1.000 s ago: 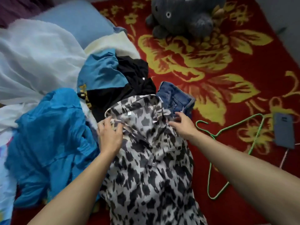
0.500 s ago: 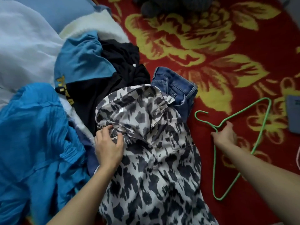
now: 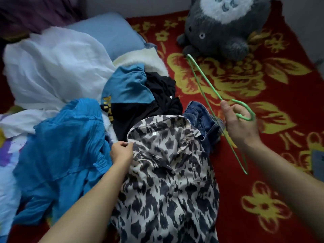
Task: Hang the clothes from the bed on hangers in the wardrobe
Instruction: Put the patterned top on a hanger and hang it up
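Note:
A black-and-white spotted shirt (image 3: pixel 168 181) lies spread in front of me on the bed, collar away from me. My left hand (image 3: pixel 121 151) pinches its collar edge on the left side. My right hand (image 3: pixel 240 127) grips the neck of a green wire hanger (image 3: pixel 203 83) and holds it lifted above the red blanket, just right of the shirt; the hook curls round my fingers. Behind the shirt lie a pair of blue jeans (image 3: pixel 199 114), a black garment (image 3: pixel 157 102) and a blue-and-black top (image 3: pixel 128 90). A crinkled blue garment (image 3: pixel 70 142) lies to the left.
A white cloth (image 3: pixel 56 67) and a light blue pillow (image 3: pixel 108 34) sit at the back left. A grey plush toy (image 3: pixel 224 28) rests at the back right on the red flowered blanket (image 3: pixel 280 85). A dark flat object (image 3: pixel 318 160) lies at the right edge.
My right hand left the shirt collar, reached right to the green hanger on the blanket, and has now picked it up. My left hand stayed on the collar.

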Demonstrator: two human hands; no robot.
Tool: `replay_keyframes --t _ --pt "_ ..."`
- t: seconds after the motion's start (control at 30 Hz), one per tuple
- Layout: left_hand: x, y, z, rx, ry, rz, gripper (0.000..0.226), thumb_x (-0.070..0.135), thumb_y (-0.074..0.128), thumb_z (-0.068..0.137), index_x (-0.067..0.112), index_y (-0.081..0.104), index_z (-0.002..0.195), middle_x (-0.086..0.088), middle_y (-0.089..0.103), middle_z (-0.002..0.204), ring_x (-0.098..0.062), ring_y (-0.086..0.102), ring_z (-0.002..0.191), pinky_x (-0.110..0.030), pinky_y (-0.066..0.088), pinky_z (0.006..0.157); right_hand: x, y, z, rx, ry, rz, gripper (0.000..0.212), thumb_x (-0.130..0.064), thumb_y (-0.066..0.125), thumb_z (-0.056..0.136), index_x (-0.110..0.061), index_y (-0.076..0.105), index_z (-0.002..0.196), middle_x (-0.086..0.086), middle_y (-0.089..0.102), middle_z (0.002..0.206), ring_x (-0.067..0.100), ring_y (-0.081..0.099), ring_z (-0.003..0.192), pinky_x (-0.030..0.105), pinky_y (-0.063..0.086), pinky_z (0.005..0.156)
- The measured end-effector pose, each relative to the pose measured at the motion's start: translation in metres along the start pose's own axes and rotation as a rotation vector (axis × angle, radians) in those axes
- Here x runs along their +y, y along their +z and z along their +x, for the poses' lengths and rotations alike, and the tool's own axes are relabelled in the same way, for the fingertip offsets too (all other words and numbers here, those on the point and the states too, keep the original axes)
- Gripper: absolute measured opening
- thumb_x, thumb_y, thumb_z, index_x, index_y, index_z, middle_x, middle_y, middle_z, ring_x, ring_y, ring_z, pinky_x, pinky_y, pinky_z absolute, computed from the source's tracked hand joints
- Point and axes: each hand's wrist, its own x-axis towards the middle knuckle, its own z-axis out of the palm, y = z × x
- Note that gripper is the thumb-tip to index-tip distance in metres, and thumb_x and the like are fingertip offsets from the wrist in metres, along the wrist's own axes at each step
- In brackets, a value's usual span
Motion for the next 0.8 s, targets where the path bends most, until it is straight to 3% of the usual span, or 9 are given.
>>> replay_keyframes --t 0.1,0.2,0.27,0.37,0.47,0.63,0.73,0.8 --pt "-0.001 -0.014 0.004 0.055 0.042 -0.020 0.017 0.024 0.062 0.086 0.010 0.061 0.075 -0.008 0.065 0.078 -0.031 0.060 0.083 -0.038 0.050 0.074 -0.023 0.003 -0.009 0.016 -0.192 0.010 0.028 -0.037 0.055 0.097 -0.027 0.063 0.072 -0.012 0.058 0.059 0.006 0.052 0.051 0.024 0.040 0.048" --pt "-0.005 -0.033 0.015 0.104 0.217 0.023 0.008 0.017 0.061 0.083 0.011 0.062 0.078 -0.009 0.067 0.079 -0.032 0.061 0.083 -0.041 0.051 0.078 -0.034 0.002 -0.014 -0.166 -0.288 -0.029 0.029 -0.037 0.059 0.094 -0.018 0.074 0.078 0.007 0.066 0.065 0.023 0.058 0.060 0.038 0.046 0.056" --pt "-0.006 -0.044 0.020 0.122 0.329 0.038 0.004 0.016 0.060 0.084 0.013 0.063 0.082 -0.010 0.068 0.079 -0.034 0.061 0.082 -0.041 0.051 0.079 -0.035 0.012 -0.015 -0.409 -0.219 -0.165 0.031 -0.040 0.063 0.088 -0.019 0.073 0.068 0.008 0.060 0.053 0.029 0.048 0.050 0.042 0.040 0.049" --pt "-0.002 -0.057 0.015 0.119 0.451 0.066 0.005 0.016 0.060 0.085 0.015 0.065 0.085 -0.010 0.068 0.079 -0.032 0.061 0.081 -0.041 0.050 0.077 -0.029 0.039 -0.012 -0.627 -0.091 -0.390 0.033 -0.043 0.067 0.085 -0.021 0.071 0.060 -0.009 0.051 0.040 0.007 0.039 0.037 0.025 0.032 0.044" --pt "0.002 -0.062 0.006 0.061 0.553 0.089 0.006 0.016 0.062 0.086 0.016 0.068 0.087 -0.008 0.068 0.080 -0.029 0.062 0.080 -0.040 0.051 0.075 -0.030 0.074 -0.006 -0.731 0.034 -0.318 0.035 -0.039 0.066 0.088 -0.012 0.075 0.069 -0.008 0.046 0.040 0.005 0.031 0.034 0.017 0.025 0.038" --pt "0.010 -0.063 -0.003 -0.054 0.642 0.012 0.005 0.016 0.063 0.088 0.019 0.067 0.086 0.006 0.065 0.076 -0.016 0.062 0.076 -0.032 0.052 0.073 -0.039 0.146 0.004 -0.932 0.179 -0.159 0.036 -0.040 0.071 0.084 -0.005 0.077 0.075 0.004 0.056 0.058 0.013 0.038 0.047 0.022 0.026 0.042" --pt "0.005 -0.057 0.004 -0.176 0.636 0.010 0.005 0.019 0.065 0.086 0.021 0.068 0.081 0.007 0.065 0.073 -0.016 0.064 0.074 -0.035 0.054 0.072 -0.033 0.188 -0.006 -0.844 0.190 -0.090 0.029 -0.032 0.072 0.086 -0.003 0.073 0.078 -0.002 0.061 0.054 0.004 0.045 0.043 0.017 0.033 0.042" --pt "-0.005 -0.053 0.012 -0.303 0.588 0.102 0.008 0.025 0.065 0.085 0.022 0.069 0.079 0.005 0.065 0.073 -0.018 0.064 0.076 -0.039 0.054 0.076 -0.024 0.208 -0.011 -0.799 0.229 0.002 0.017 -0.024 0.073 0.085 -0.007 0.071 0.084 0.001 0.063 0.063 0.004 0.051 0.050 0.018 0.041 0.049"
